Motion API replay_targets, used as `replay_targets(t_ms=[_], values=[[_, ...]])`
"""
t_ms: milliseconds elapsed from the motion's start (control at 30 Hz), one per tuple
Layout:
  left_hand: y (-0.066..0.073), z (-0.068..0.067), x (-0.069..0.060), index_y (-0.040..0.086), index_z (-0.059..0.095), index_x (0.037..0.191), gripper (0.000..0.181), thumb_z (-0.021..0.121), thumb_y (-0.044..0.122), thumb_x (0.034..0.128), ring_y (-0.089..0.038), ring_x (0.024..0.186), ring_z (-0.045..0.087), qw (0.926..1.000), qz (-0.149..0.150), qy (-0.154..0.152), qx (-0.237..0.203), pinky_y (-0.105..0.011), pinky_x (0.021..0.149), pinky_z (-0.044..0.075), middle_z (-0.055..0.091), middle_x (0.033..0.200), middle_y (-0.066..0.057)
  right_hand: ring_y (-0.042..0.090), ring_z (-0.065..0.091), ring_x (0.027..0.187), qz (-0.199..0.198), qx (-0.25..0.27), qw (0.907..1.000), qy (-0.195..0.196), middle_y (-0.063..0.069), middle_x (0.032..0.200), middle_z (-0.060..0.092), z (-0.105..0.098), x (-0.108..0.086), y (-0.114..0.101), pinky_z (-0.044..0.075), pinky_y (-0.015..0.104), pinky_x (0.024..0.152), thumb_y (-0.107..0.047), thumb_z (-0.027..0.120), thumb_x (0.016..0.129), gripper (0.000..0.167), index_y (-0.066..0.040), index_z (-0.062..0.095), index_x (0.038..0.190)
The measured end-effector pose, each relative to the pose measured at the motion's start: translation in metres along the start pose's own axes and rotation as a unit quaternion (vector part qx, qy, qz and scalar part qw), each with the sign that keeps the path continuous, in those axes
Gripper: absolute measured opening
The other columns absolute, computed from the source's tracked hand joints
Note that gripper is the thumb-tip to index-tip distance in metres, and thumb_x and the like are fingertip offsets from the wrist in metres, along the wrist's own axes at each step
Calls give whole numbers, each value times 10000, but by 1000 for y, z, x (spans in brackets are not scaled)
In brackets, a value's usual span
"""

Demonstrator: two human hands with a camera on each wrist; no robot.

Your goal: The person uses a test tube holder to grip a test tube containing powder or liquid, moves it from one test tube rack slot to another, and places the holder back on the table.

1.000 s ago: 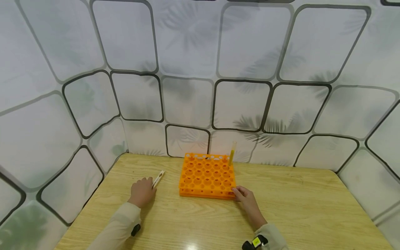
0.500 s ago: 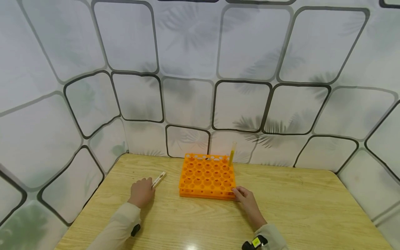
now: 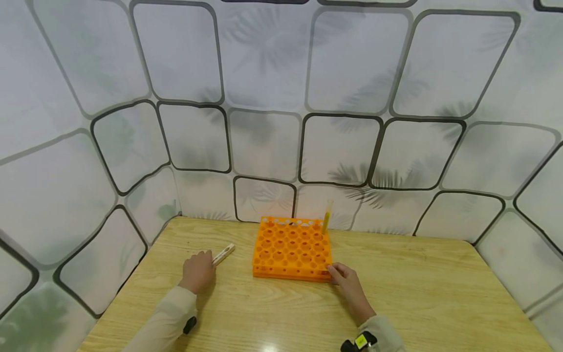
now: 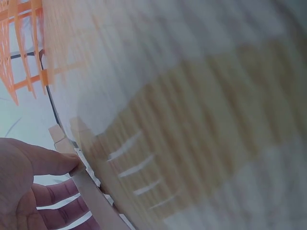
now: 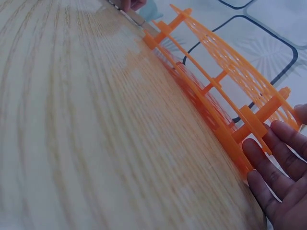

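My left hand (image 3: 198, 272) grips a wooden test tube clamp (image 3: 225, 253) low over the table, left of the rack. In the left wrist view the thumb (image 4: 60, 162) presses the clamp's side, with the fingers curled behind it. An orange test tube rack (image 3: 292, 249) stands on the table. At its front right corner my right hand (image 3: 349, 284) holds it. The right wrist view has the fingers (image 5: 266, 167) against the rack's end and the thumb at its top edge. A glass test tube (image 3: 327, 217) with yellow liquid leans slightly in the rack's back right hole.
The wood-grain table (image 3: 409, 288) reaches back to a patterned wall curtain (image 3: 340, 146), which also closes in both sides. The rack's back edge lies near that curtain.
The clamp's far end has swung slightly right and toward me, so it points more toward the rack. My left hand has shifted a little left. The right hand and rack stay put.
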State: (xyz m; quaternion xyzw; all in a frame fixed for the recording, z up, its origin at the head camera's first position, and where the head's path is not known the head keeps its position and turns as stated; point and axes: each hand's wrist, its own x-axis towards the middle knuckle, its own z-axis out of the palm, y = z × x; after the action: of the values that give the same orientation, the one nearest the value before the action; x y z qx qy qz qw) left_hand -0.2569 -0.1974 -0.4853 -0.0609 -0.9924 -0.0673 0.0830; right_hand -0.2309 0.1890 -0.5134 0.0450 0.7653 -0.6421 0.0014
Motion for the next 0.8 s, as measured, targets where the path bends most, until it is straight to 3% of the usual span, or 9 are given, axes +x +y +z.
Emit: replay_targets(t_ms=[433,800], values=[[-1,2,-2,-18,511,775,166,620,83,848,-313,559,544,9996,-13,282,56,-437,490,441,540,657,-150,14,589,805,-16,12,10000,61,62,960,649,1,1,1,512,226,718,-230,561,953,289,52,604,995],[-3,1,-5,-17,511,768,150,612,61,845,-318,557,552,9994,114,243,221,-433,484,447,537,660,-149,3,571,798,-5,-126,9999,49,20,928,638,0,-1,-1,506,220,716,-242,546,963,295,45,603,999]])
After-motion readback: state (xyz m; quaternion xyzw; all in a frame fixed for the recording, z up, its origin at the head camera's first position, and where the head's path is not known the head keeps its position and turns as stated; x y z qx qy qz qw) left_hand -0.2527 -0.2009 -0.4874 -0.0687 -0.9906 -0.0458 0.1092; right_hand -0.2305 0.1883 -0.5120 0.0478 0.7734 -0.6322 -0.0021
